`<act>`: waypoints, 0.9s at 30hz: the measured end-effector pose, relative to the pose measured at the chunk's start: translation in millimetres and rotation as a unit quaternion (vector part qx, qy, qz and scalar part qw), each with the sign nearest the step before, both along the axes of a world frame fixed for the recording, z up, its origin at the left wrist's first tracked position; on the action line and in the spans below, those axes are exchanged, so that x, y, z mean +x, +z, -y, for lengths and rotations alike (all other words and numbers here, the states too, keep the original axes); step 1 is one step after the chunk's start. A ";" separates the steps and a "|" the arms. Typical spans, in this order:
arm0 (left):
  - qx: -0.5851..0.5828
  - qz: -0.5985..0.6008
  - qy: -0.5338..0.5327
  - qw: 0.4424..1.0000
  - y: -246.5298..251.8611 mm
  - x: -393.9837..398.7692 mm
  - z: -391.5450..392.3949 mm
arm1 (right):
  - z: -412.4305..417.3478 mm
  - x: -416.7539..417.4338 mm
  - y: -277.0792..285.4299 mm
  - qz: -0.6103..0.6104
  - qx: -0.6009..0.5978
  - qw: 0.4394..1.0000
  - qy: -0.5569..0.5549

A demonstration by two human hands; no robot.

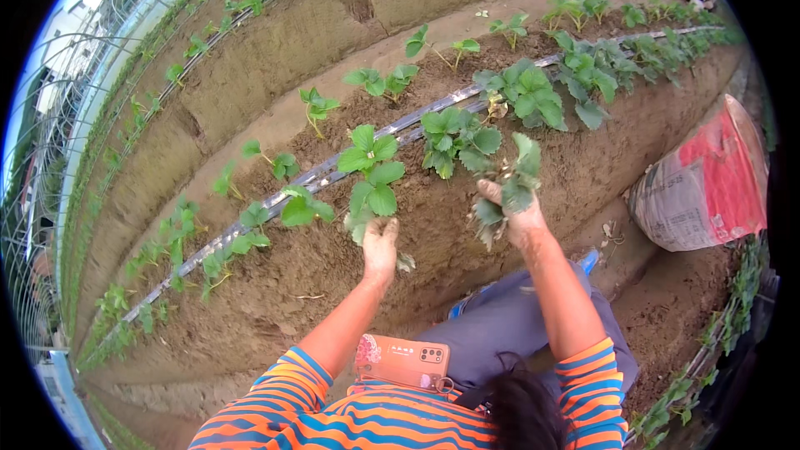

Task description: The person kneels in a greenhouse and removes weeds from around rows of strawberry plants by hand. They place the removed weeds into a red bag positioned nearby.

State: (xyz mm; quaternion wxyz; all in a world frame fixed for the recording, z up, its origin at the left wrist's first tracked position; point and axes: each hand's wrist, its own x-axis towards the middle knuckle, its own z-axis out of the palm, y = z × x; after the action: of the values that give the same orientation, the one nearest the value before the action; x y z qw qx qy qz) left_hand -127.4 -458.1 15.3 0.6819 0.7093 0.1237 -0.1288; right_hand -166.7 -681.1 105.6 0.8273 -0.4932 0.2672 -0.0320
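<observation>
My left hand [380,247] is at the near side of the soil ridge, just below a strawberry plant [374,172] with broad green leaves. Its fingers are closed on a pale-backed strawberry leaf [357,226], and a small withered leaf [405,261] shows beside the wrist. My right hand [520,215] grips a bunch of plucked strawberry leaves [522,169], some green and some dry and brown. Bushier strawberry plants [459,140] grow just beyond that hand. A dark drip tape [331,172] runs along the ridge top between two rows of plants.
A red and white woven sack [700,181] bearing writing stands in the furrow to the right. Another planted ridge [275,44] lies beyond, with greenhouse hoops [37,200] at far left. A phone in an orange case [403,359] hangs at my front.
</observation>
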 end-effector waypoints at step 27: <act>-0.348 -0.117 -0.587 0.721 236.8 -139.8 455.3 | 328.5 -189.5 129.2 0.196 -0.577 0.716 -0.340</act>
State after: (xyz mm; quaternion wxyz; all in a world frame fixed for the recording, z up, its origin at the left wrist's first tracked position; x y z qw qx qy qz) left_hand -267.2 -913.5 252.1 0.6483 0.3320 -0.2922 -0.6197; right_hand -356.2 -1009.6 234.8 0.3491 -0.7334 0.1788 -0.5552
